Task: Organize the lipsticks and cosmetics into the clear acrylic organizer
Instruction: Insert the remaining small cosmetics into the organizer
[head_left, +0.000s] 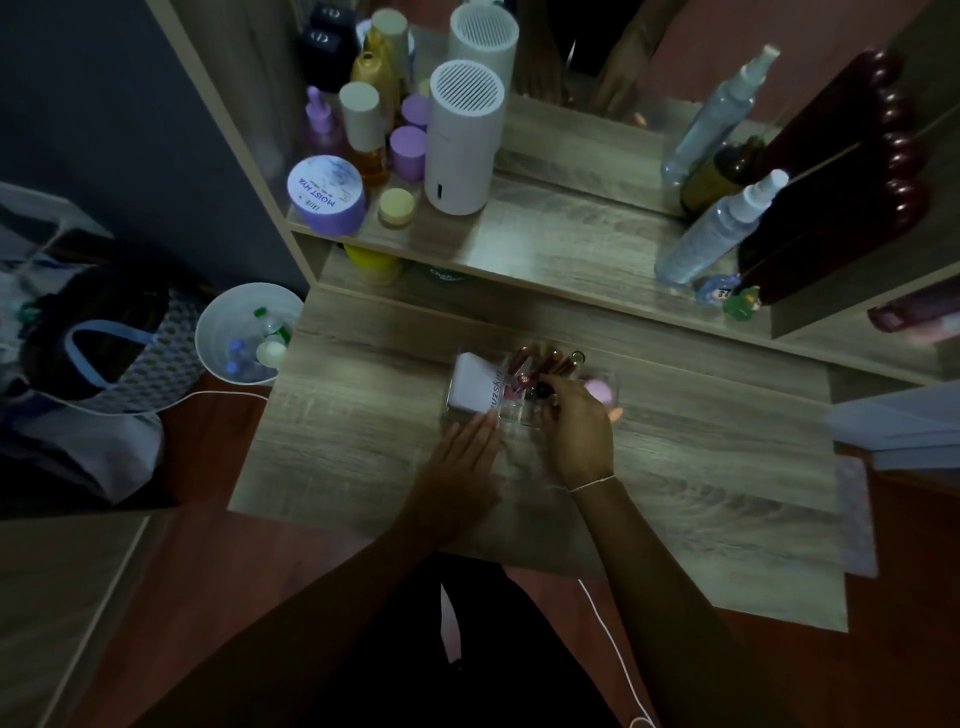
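Observation:
The clear acrylic organizer (615, 378) sits on the wooden vanity top in the middle of the view. A white box (475, 387) fills its left section. Several dark red lipstick tubes (519, 364) stand in the back slots. A pink round sponge (597, 391) lies in the right section. My left hand (465, 454) rests flat against the organizer's front left, fingers apart, holding nothing. My right hand (576, 426) reaches over the organizer's centre with its fingertips pinched on a small dark lipstick (543, 389).
The raised shelf behind holds a white cylinder device (462, 140), a purple jar (327, 195), several bottles (363, 130) at left and spray bottles (717, 228) at right. A white bin (249, 332) and a bag (104, 353) stand on the floor at left. A white cable (613, 644) hangs near my legs.

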